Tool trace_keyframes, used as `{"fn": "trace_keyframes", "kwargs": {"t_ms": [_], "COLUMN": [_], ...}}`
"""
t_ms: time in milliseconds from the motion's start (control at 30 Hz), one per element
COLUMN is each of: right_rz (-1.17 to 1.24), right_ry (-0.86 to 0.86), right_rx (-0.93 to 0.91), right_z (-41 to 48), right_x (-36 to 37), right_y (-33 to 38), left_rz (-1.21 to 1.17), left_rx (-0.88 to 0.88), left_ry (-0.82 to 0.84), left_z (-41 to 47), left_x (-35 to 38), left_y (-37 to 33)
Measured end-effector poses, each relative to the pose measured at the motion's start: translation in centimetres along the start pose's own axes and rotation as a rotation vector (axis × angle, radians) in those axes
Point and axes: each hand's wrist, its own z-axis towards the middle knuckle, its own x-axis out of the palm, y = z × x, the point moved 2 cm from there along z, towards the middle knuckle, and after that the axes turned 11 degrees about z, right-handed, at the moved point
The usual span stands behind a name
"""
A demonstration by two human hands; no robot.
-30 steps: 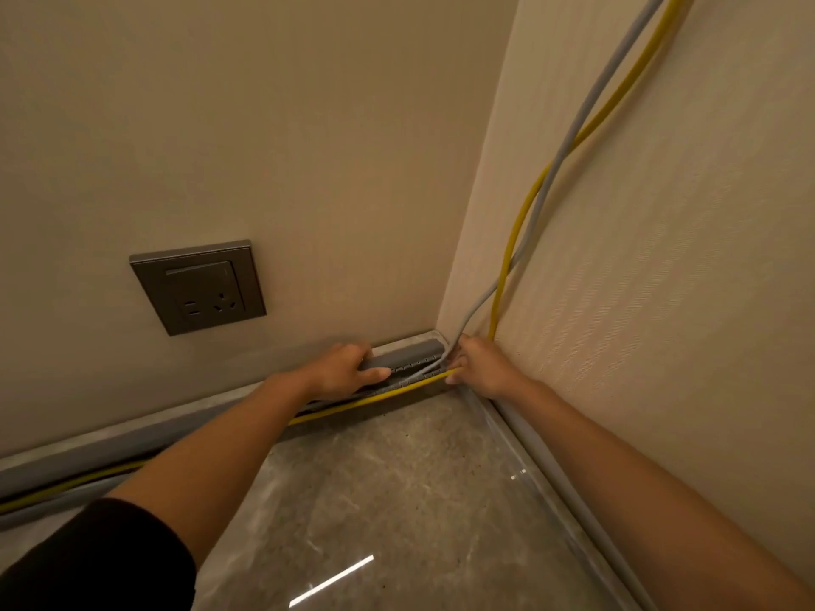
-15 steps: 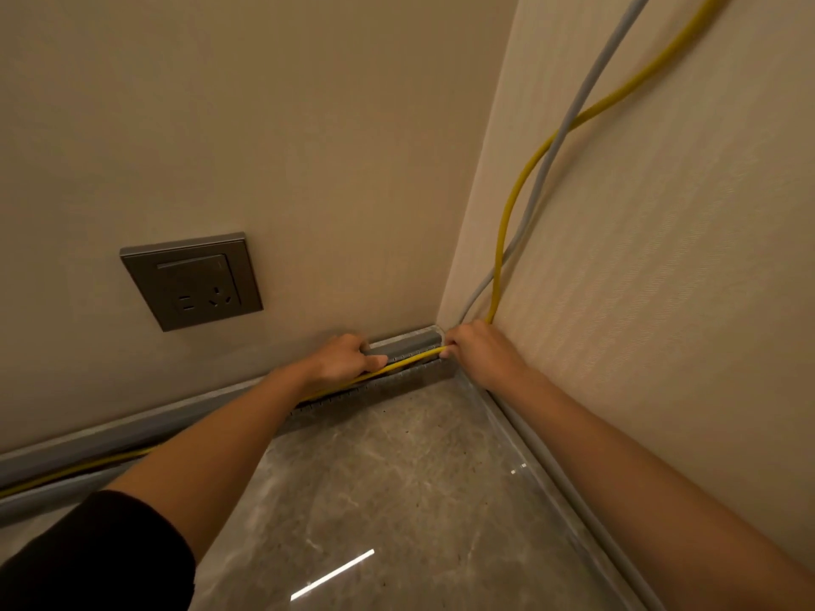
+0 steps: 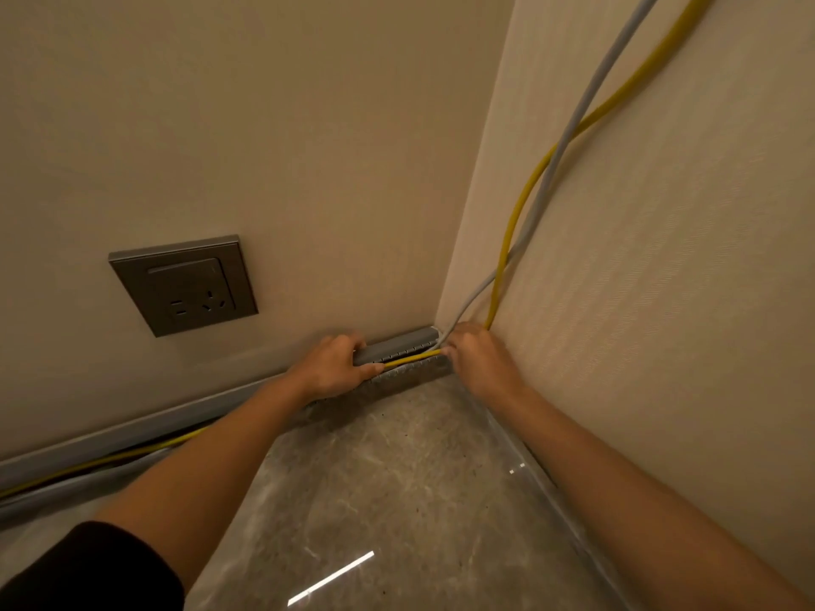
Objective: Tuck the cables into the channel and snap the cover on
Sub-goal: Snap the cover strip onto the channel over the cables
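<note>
The glossy grey marbled floor tile (image 3: 397, 478) is nearest. At the near left the yellow round cable (image 3: 110, 459) lies loose in front of the wall base. Below it runs a long grey strip (image 3: 66, 493); whether this is the cover or a second cable, I cannot tell.

Farther away, the left hand (image 3: 333, 368) grips the grey slotted plastic channel (image 3: 399, 345), with fingers hooked over its top edge and the thumb lying on the yellow cable. The right hand (image 3: 474, 359) is in the far corner, where both cables bend. Its fingertips are hidden, so I cannot tell if it holds them.

Between the hands the yellow cable sits at the mouth of the channel, not fully inside. The grey round cable (image 3: 573, 125) and the yellow one climb free on the right wall.

I judge that the tucking is at an early stage, and no cover is snapped on here. A dark square wall socket (image 3: 183, 284) is at the far left.
</note>
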Motion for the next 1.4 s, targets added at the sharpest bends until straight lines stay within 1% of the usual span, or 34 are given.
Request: {"fn": "trace_keyframes", "kwargs": {"t_ms": [67,100,133,167,200,233,267,300,333,367,400,433,600,767,967,1167,1233,1300,1400], "right_rz": [-0.092,-0.124,-0.126,-0.063,0.040,0.187,0.412,0.716,1.028,1.279,1.443,1.506,1.534,1.468,1.510,1.526,1.512,1.519,1.554], "right_ry": [-0.262,-0.373,-0.420,-0.384,-0.323,-0.218,-0.140,-0.103,-0.079,-0.065,-0.063,-0.070,-0.011,-0.002,-0.052,0.013,0.009,0.010,0.014], "right_rx": [-0.168,-0.211,-0.209,-0.113,0.042,0.246,0.418,0.545,0.624,0.671,0.688,0.694,0.659,0.640,0.678,0.747,0.755,0.770,0.808], "right_z": [-1.5,-2.4,-3.1,-3.2,-3.0,-2.6,-2.3,-2.0,-1.6,-1.3,-1.1,-1.1,-0.9,-0.5,0.2,0.9,1.1,1.1,1.0], "right_x": [0.2,0.3,0.3,0.5,0.8,1.2,1.6,1.9,2.0,2.1,2.0,1.8,1.6,1.6,1.8,1.5,1.4,1.3,1.2], "right_y": [0.0,0.0,0.4,0.4,0.2,0.0,-0.1,0.0,0.3,0.6,0.6,0.6,0.5,0.5,0.8,1.0,1.1,1.3,1.3], "left_rz": [-0.017,-0.024,-0.025,-0.025,-0.027,-0.031,-0.035,-0.037,-0.039,-0.043,-0.045,-0.047,-0.019,0.089,0.174,0.277,0.349,0.434,0.526], "left_rx": [-0.041,-0.061,-0.074,-0.080,-0.082,-0.083,-0.082,-0.083,-0.085,-0.083,-0.074,-0.057,0.025,0.083,0.158,0.218,0.220,0.190,0.193], "left_ry": [-0.012,-0.012,-0.011,-0.011,-0.011,-0.011,-0.009,-0.005,0.000,0.003,0.004,-0.002,-0.076,-0.117,-0.163,-0.196,-0.174,-0.126,-0.035], "left_z": [0.1,0.1,0.1,0.1,0.1,0.1,0.1,0.0,0.0,-0.1,-0.2,-0.4,-0.9,-1.0,-1.1,-2.0,-2.4,-2.7,-3.2], "left_x": [-0.1,-0.1,-0.1,-0.1,0.0,0.0,0.1,0.1,0.2,0.2,0.2,0.2,-0.1,-0.1,-0.1,-0.1,0.0,-0.2,-0.6], "left_y": [-0.2,-0.3,-0.4,-0.4,-0.4,-0.4,-0.3,-0.3,-0.3,-0.3,-0.3,-0.4,-0.4,-0.7,-0.5,-0.2,-0.2,-0.4,-1.1]}}
